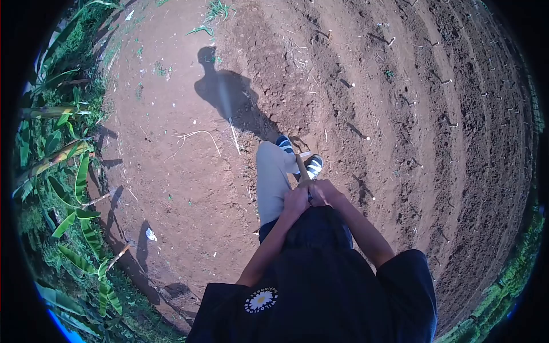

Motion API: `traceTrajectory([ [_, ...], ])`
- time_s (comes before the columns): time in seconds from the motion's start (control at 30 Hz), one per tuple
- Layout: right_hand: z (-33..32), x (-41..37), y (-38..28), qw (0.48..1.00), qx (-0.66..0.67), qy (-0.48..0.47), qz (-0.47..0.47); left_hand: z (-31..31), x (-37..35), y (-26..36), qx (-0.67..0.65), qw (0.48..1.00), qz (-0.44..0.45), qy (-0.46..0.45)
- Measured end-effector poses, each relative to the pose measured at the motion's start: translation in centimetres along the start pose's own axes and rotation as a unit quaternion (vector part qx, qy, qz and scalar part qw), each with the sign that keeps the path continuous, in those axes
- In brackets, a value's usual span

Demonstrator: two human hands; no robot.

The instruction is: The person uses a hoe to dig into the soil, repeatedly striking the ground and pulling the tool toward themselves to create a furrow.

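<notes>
From here, the left hand (296,202) and right hand (325,192) both close round the wooden handle (303,171); it runs forward from them, lengthwise, toward the striped shoes (314,167), the right slightly nearer those.

We look down on brown soil (189,228), ridged on the right.
Short pale stakes (353,85) stand along its ridges (417,171); left of the middle we see a curved dry twig (213,137) and a straight pale stalk (234,136), with a white scrap (151,234) nearer.
</notes>
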State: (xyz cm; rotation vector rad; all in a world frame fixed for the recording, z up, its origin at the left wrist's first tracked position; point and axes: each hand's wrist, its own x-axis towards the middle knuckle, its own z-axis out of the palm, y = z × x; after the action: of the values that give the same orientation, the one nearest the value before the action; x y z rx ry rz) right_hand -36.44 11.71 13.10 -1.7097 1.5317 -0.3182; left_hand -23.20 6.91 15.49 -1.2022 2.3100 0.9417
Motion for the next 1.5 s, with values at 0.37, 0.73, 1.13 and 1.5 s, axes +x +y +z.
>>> traceTrajectory([
  [0.37, -1.8, 2.1, 1.0, 0.984, -0.091, -0.143, 0.061, -1.5, 2.3, 0.8, 0.02, 0.997, -0.025, -0.068],
  [0.73, 5.0, 8.5, 2.0, 0.976, -0.059, -0.188, 0.096, 3.1, 5.5, -6.6, 0.008, 0.992, -0.104, -0.066],
  [1.13, 11.3, 4.2, 2.1, 0.986, -0.093, -0.124, 0.06, 10.1, 2.0, -8.0, 0.035, 0.993, -0.102, -0.051],
  [1.5, 21.3, 1.4, 6.2, 0.922, 0.318, 0.098, 0.198, 15.0, 0.7, -9.7, 0.049, 0.994, -0.078, -0.063],
])
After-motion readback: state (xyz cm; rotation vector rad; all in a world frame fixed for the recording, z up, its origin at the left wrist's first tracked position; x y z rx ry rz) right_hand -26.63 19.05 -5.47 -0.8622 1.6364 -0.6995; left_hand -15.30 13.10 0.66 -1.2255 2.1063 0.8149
